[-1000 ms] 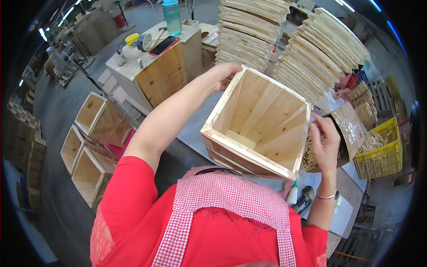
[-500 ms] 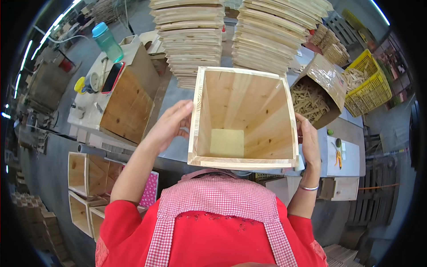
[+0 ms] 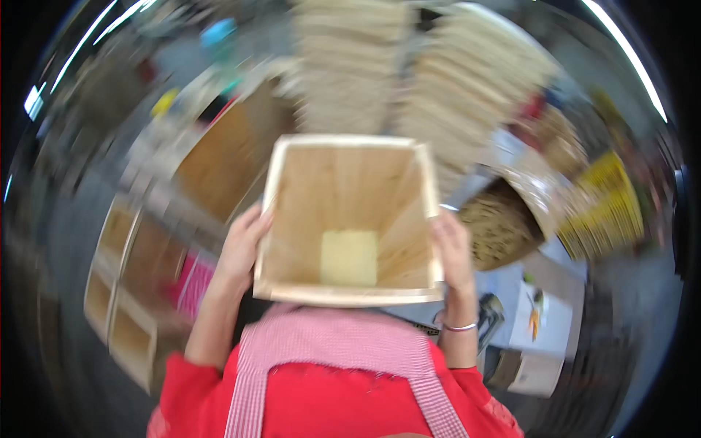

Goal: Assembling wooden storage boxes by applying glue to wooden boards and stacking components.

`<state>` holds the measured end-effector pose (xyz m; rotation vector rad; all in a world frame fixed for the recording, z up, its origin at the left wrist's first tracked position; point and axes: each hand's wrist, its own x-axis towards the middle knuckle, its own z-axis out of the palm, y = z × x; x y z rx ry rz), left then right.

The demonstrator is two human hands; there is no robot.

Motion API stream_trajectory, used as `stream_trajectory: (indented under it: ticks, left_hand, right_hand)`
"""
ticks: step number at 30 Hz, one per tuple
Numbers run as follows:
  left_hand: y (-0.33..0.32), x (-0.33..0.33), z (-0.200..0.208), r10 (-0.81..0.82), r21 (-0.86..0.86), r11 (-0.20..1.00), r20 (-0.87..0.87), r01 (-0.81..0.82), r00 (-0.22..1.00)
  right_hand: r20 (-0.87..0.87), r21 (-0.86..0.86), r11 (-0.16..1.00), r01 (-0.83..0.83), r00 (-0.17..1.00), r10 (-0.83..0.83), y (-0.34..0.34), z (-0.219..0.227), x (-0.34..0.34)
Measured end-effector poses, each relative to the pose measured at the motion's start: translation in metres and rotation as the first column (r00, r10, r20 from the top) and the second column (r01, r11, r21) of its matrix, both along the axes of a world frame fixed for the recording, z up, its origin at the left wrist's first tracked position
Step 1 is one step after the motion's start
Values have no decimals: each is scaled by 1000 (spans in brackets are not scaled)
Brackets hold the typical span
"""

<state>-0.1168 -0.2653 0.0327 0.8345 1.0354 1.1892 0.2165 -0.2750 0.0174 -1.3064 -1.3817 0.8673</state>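
Note:
A tapered square box of pale wood [image 3: 350, 293] is held up in front of my chest, its wide mouth facing me and a lighter square showing at its bottom. My left hand [image 3: 244, 244] grips its left side, fingers behind the wall and thumb near the rim. On the opposite side my right hand [image 3: 454, 252] clasps the wall; some of its fingers are hidden behind the box. The picture is smeared by motion.
Tall stacks of wooden panels [image 3: 350, 66] stand behind the box. To the right are a carton [image 3: 537, 197] of small wood pieces and a yellow basket [image 3: 602, 208]. Similar wooden boxes [image 3: 120, 292] sit at lower left; a teal bottle [image 3: 221, 47] stands at upper left.
The box has moved left and closer to my body, with both hands. My left hand has closed onto its side. The surroundings have shifted and blurred as my head turned.

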Motion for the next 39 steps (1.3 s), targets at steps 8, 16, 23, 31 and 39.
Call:
stream_trajectory:
  ticks: [8, 16, 23, 31, 39]
  left_hand:
    - [-100, -51, 3, 471, 209, 882, -344, -422, 812]
    - [-220, -127, -38, 824, 182, 541, -306, -821, 476]
    - [-213, -223, -136, 731, 245, 415, -663, -876, 161]
    - [-130, -345, -198, 318, 46, 496, -939, -867, 133]
    - [-105, -382, -195, 203, -72, 476, -961, -877, 189]
  right_hand:
    - [-166, 37, 808, -588, 794, 585, 46, 22, -84]
    - [-90, -68, 395, -916, 400, 912, 55, -6, -269]
    - [-2, -175, 239, -955, 243, 970, 99, -84, -417]
    - [351, -378, 413, -829, 284, 892, 167, -179, -550]
    - [527, -332, 516, -790, 298, 796, 194, -219, -611]
